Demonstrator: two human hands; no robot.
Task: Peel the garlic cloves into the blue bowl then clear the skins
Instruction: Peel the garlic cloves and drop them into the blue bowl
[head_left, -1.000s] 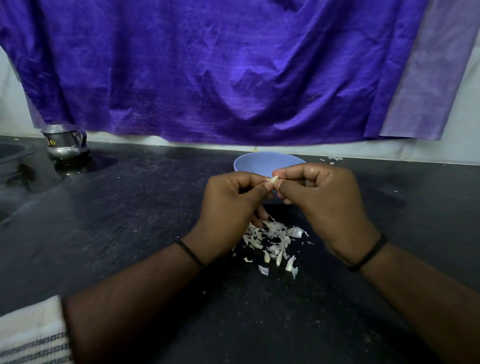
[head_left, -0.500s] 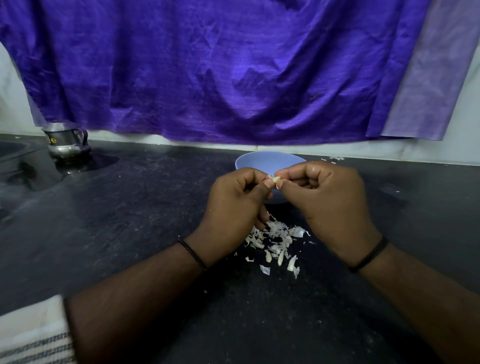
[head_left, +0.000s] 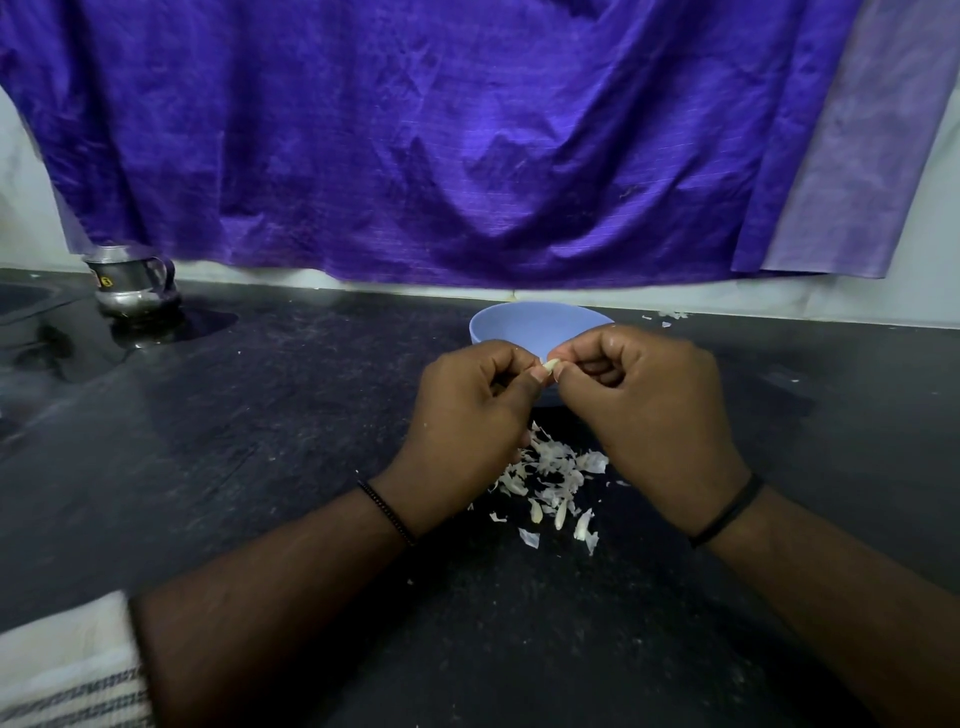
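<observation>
A pale garlic clove (head_left: 550, 366) is pinched between the fingertips of both hands, just in front of the blue bowl (head_left: 535, 322). My left hand (head_left: 467, 421) and my right hand (head_left: 644, 410) are curled into loose fists around it, knuckles up, thumbs meeting at the clove. The bowl stands on the dark counter behind the hands; its inside is hidden from here. Below the hands lies a heap of white garlic skins (head_left: 550, 478) scattered on the counter.
A small steel jug (head_left: 130, 283) stands at the back left on the black counter (head_left: 260, 441). A purple cloth (head_left: 441, 130) hangs on the wall behind. A few skin scraps (head_left: 670, 315) lie at the back right. A striped white towel (head_left: 67, 670) shows at the bottom left.
Both hands stay together on the clove with only small finger movements; the view has shifted slightly.
</observation>
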